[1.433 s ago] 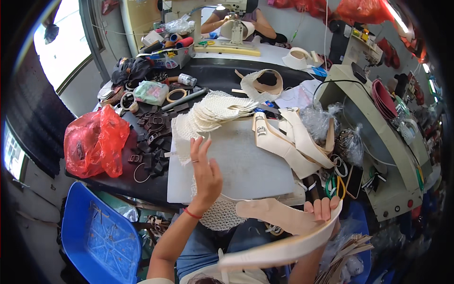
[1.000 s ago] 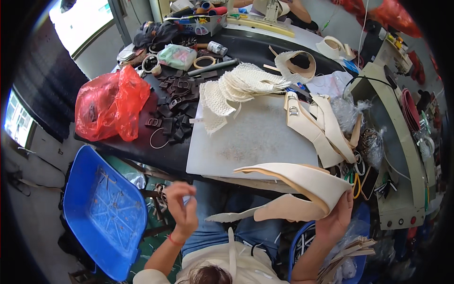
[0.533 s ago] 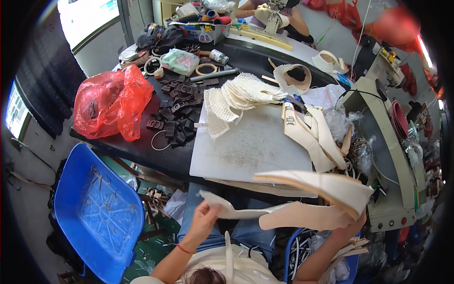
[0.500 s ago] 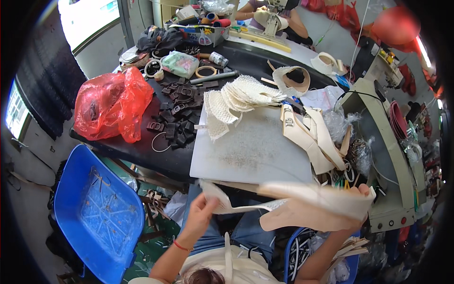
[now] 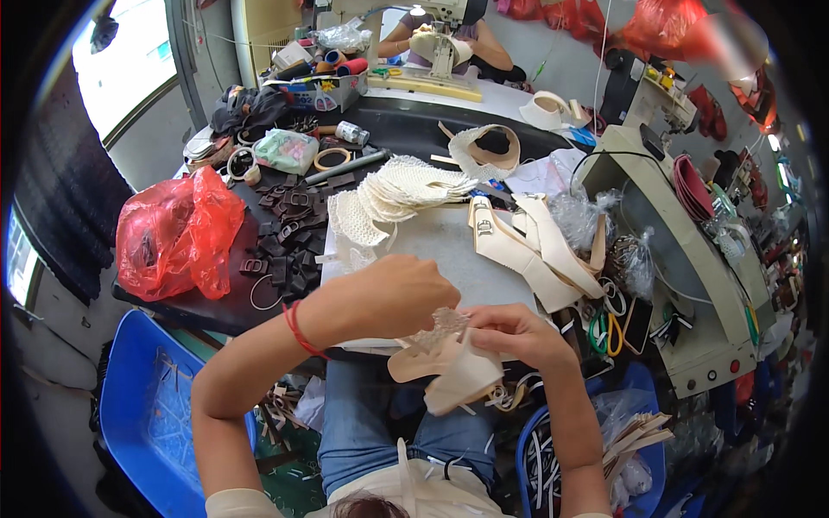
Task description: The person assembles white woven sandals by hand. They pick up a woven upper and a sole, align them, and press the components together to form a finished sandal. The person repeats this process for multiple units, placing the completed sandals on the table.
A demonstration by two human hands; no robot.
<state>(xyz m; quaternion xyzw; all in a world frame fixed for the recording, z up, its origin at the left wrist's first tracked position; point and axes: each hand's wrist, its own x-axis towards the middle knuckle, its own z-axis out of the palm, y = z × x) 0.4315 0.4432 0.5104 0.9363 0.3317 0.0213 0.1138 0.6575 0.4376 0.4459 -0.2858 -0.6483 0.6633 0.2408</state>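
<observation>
Over the near edge of the table, both hands come together on a cream shoe-upper piece (image 5: pixel 466 377), which is folded and has a textured woven end. My left hand (image 5: pixel 401 298) is closed in a fist at the woven end, its back upward and its fingertips hidden. Thumb and fingers of my right hand (image 5: pixel 518 332) pinch the piece's upper edge. Beyond them, a fanned stack of white woven pieces (image 5: pixel 401 190) lies on the pale cutting board (image 5: pixel 432 242). More cream strips with a buckle (image 5: pixel 535 250) rest on the board's right side.
Left of the board are dark buckle pieces (image 5: pixel 294 229) and a red plastic bag (image 5: pixel 177 233). Blue bins stand low at left (image 5: pixel 129 388) and right (image 5: pixel 643 380). A beige machine (image 5: pixel 673 250) borders the right. Across the table, another person's arms work at a sewing machine (image 5: pixel 443 56).
My hands have drawn together; the left arm swung right and up across the board's near edge. The cream piece, stretched wide before, is now folded between them. The view has shifted too.
</observation>
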